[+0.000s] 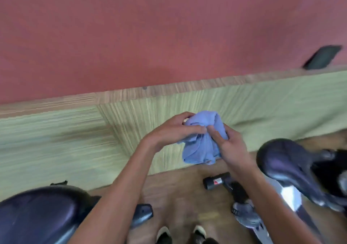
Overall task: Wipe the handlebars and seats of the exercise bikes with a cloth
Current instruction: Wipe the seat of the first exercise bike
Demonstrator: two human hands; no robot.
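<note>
Blue cloth (203,140): bunched between both hands, held in the air in front of the person, above the wooden floor (180,193) and in front of the pale green striped wall panel (75,146).
Left hand (176,129): grips the cloth's upper left side; the fingers curl over the top of the bundle and the thumb presses across its front.
Right hand (231,146): grips the cloth's right side; the thumb lies on the front of the fabric, the fingers wrap behind it, mostly hidden.
Thumbs: the two tips nearly meet at the middle of the bundle.
Cloth's look: soft, light blue, crumpled into folds, a rounded hump on top and a loose lower edge hanging below the hands.
Left seat (37,215): dark, glossy saddle at the lower left, well apart from the cloth, below the left forearm.
Right seat (287,165): dark, glossy saddle at the right, just beside the right wrist, not touching the cloth.
Bike frame parts (217,182): black tube with a red label on the floor below the cloth.
Shoes (180,234): two toes at the bottom edge.
Sharpness: motion blur softens the whole view.
</note>
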